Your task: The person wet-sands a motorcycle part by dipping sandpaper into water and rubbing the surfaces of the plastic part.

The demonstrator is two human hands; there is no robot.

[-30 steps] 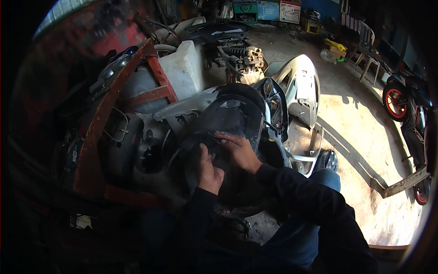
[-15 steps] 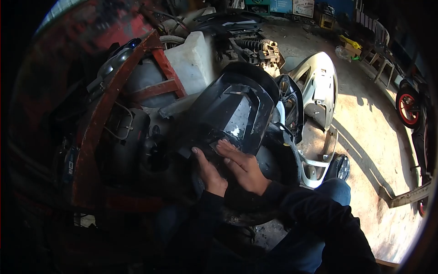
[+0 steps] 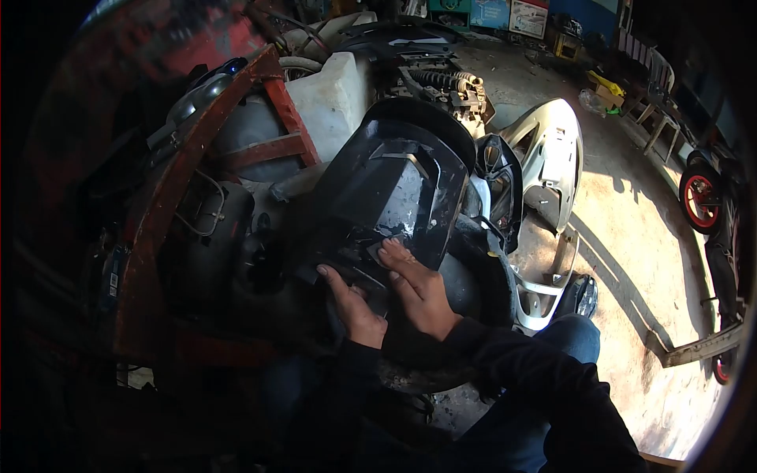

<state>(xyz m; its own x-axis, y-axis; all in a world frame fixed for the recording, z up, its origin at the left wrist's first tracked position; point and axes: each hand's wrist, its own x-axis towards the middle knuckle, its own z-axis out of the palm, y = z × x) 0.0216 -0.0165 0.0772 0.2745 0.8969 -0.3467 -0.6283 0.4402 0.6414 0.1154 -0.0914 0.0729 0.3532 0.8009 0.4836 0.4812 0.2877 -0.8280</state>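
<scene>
The right hand (image 3: 426, 299) lies nearly flat, fingers stretched forward, tips on the lower part of a glossy black plastic motorcycle panel (image 3: 359, 189); whether they pinch anything is unclear. Just left of it, the left hand (image 3: 356, 314) has its thumb raised alongside the panel; its fingers are hidden, so its hold cannot be told. The panel stretches away beyond both hands. Right of the grip stands a pale fairing (image 3: 564, 146); left, a rust-red metal frame (image 3: 158, 209); farther beyond, a coil spring (image 3: 435, 79); far right, a red-rimmed wheel (image 3: 700, 199).
</scene>
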